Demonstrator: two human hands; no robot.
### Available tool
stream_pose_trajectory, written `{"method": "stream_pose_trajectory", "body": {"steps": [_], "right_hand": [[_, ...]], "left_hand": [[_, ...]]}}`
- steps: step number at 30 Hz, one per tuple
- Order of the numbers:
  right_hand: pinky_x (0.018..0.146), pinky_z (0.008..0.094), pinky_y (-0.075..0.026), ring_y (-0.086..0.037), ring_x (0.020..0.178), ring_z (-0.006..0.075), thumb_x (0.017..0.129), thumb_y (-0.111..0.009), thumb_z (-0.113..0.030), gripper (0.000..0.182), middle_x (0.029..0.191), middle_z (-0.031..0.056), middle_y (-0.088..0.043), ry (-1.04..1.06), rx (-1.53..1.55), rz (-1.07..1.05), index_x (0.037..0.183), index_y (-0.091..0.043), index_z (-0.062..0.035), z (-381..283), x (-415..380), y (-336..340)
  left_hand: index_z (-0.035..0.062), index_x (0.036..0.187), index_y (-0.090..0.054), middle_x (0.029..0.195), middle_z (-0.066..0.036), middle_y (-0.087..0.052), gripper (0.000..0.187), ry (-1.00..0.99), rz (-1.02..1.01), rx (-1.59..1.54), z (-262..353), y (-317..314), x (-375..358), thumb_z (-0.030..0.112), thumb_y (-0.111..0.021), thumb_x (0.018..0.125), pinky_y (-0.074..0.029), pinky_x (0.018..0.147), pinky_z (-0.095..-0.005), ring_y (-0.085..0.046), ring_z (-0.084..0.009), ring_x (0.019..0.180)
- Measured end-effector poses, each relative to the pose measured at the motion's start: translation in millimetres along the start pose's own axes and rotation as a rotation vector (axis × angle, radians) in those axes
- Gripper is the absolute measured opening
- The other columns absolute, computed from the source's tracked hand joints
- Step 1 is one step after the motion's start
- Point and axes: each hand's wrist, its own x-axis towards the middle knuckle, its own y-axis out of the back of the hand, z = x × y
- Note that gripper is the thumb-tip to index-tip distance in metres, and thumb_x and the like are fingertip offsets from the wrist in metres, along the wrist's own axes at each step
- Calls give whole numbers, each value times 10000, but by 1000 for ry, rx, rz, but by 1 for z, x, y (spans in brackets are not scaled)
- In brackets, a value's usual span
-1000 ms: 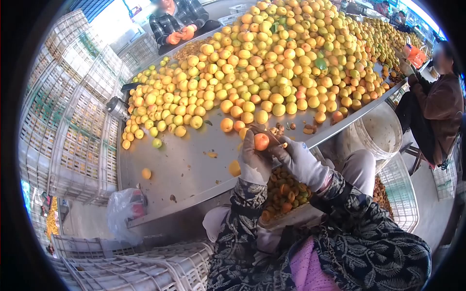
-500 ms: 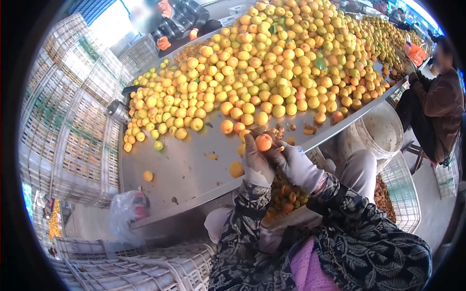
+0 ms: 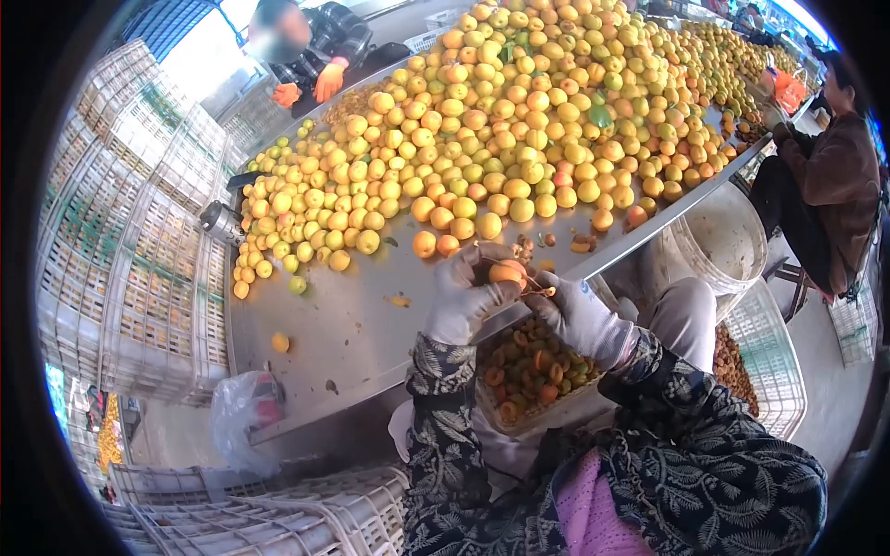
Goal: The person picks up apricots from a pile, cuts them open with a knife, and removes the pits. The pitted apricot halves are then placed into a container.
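Both my hands wear pale gloves with darkened fingertips and meet over the near edge of the metal table (image 3: 348, 296). My left hand (image 3: 466, 295) is closed around an orange apricot (image 3: 505, 271). Close against that fruit, my right hand (image 3: 582, 320) pinches something thin and orange (image 3: 544, 291), too small to make out. Below my hands, a crate (image 3: 508, 428) holds split apricots (image 3: 547, 366). A large heap of whole yellow-orange apricots (image 3: 519, 120) covers the table beyond, with several brown pits (image 3: 525, 248) just past my fingers.
Stacked plastic crates (image 3: 139, 232) rise at the left, with more crates (image 3: 269, 510) at lower left. A white bucket (image 3: 718, 241) stands right of my knee, above a crate of brown pits (image 3: 732, 375). A person with orange gloves (image 3: 330, 80) works across the table; another person (image 3: 830, 176) sits at right.
My hands have moved apart a little, the left one shifting left with the apricot. The split fruit in the crate below shows more. The person across has brought both gloved hands lower.
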Motion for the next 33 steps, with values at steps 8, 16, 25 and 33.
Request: {"method": "stream_pose_trajectory", "body": {"steps": [8, 16, 25, 33], "right_hand": [[706, 389, -495, -669, 822, 305, 972, -529, -297, 367, 883, 210, -666, 17, 210, 168, 1166, -550, 13, -7, -3, 3], [677, 319, -475, -583, 726, 190, 971, -537, -233, 302, 807, 132, -630, -13, 93, -16, 1122, -556, 28, -13, -11, 20], [683, 327, -466, -563, 739, 176, 961, -534, -196, 274, 839, 103, -620, 96, 231, 150, 1122, -561, 25, -12, -11, 10], [709, 332, -482, -597, 771, 212, 967, -506, -292, 342, 835, 120, -622, 60, 44, -98, 1093, -553, 23, 0, -17, 27]], "left_hand": [[20, 1157, -572, 1114, -106, -622, 347, -37, 179, -555, -38, -41, -1, 160, -698, 866, -517, 897, -379, -627, -214, 983], [-6, 1152, -572, 1105, -134, -637, 358, -48, -128, -107, -2, 3, 5, 111, -703, 840, -499, 918, -363, -610, -231, 1039], [8, 1138, -566, 1069, -100, -628, 407, -81, 66, -594, -10, -50, 1, 167, -755, 815, -510, 901, -332, -630, -208, 967], [15, 1103, -614, 1022, -66, -665, 397, 219, -147, 54, 13, -2, 2, -11, -753, 731, -508, 868, -295, -635, -156, 933]]}}
